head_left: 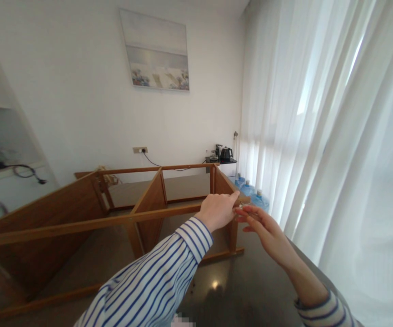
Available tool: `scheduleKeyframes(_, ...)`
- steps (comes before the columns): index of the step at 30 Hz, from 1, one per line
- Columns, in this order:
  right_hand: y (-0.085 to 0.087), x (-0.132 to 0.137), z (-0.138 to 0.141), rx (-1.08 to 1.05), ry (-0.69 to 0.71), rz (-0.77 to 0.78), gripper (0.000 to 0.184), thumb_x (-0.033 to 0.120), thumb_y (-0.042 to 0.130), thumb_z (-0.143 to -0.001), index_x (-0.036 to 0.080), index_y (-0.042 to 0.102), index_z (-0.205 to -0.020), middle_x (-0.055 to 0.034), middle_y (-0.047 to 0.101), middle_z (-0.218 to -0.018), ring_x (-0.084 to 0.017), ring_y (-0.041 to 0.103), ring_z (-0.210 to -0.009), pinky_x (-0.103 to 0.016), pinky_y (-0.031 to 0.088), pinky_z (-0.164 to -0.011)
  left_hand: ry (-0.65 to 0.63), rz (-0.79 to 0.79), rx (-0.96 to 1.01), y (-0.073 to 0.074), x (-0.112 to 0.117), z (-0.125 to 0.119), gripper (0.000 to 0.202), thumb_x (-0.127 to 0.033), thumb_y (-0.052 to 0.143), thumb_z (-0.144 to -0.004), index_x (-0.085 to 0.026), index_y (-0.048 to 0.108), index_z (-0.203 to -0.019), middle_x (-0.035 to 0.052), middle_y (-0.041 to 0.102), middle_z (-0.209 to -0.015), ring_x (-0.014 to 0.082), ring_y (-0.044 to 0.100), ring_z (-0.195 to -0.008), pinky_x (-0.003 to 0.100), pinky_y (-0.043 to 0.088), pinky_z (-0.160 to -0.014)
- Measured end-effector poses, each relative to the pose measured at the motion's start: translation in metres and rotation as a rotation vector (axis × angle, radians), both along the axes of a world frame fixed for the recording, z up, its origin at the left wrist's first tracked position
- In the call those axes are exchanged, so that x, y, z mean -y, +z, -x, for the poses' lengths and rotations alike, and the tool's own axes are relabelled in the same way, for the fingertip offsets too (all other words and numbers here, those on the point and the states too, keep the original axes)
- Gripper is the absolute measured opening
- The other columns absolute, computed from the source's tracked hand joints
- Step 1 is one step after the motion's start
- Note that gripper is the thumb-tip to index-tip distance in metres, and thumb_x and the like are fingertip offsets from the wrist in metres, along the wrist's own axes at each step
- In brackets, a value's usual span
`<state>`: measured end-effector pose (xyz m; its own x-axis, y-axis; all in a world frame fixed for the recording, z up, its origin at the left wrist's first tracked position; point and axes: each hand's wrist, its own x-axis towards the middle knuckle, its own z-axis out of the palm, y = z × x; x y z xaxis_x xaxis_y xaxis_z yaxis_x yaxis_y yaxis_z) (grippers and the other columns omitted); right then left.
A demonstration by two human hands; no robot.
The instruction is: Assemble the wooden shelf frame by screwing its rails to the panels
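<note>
A brown wooden shelf unit [90, 223] lies on its side on a dark table [264, 281], its panels standing upright between long rails. My left hand [218, 210], in a blue-striped sleeve, reaches across to the right end of the near upper rail. Its fingers are curled at that corner, closed on the shelf unit. Just right of it is my right hand [264, 229], thumb and fingers pinched together beside the rail's end. Something small and shiny [241, 206] shows at those fingertips, too small to name.
Blue water bottles [259, 199] stand on the floor by the white curtain [339, 136]. A black kettle [226, 154] sits on a small stand at the back. A few tiny dark pieces [192, 286] lie on the table. A plugged-in cable [151, 160] runs behind the shelf unit.
</note>
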<state>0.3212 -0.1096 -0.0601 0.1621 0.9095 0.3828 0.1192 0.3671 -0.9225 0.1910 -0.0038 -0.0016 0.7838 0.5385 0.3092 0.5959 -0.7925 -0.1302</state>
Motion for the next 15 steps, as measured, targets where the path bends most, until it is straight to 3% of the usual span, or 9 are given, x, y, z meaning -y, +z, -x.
scheduleKeyframes(5,-0.002,-0.001,-0.006,0.098,0.018,-0.013,0.033,0.041,0.05,-0.089,0.024,0.051,-0.117,-0.008,0.063,-0.119,-0.018,0.063,-0.099,-0.035,0.05,-0.082,-0.027,0.113,-0.068,0.016,-0.005,0.004,0.059,-0.053,0.039,-0.087,-0.028,0.033,-0.141,0.0131,0.065,-0.116,0.03,0.063,-0.1,0.039,0.047,-0.078)
scheduleKeyframes(9,0.001,-0.003,-0.007,0.136,-0.012,-0.036,0.033,0.04,0.052,-0.088,0.024,0.055,-0.116,-0.0061,0.065,-0.114,-0.018,0.063,-0.098,-0.037,0.048,-0.088,-0.141,0.249,-0.095,0.03,-0.018,0.007,0.065,-0.054,0.047,-0.083,-0.031,0.031,-0.142,0.01,0.059,-0.126,0.0268,0.06,-0.107,0.035,0.045,-0.085)
scheduleKeyframes(15,0.002,-0.006,-0.011,0.241,-0.106,-0.027,0.03,0.04,0.056,-0.085,0.025,0.063,-0.11,-0.0041,0.066,-0.113,-0.021,0.058,-0.107,-0.037,0.046,-0.092,-0.242,0.383,-0.019,0.025,-0.032,0.006,0.056,-0.052,0.047,-0.085,-0.028,0.044,-0.135,0.0064,0.058,-0.128,0.0212,0.057,-0.112,0.03,0.041,-0.092)
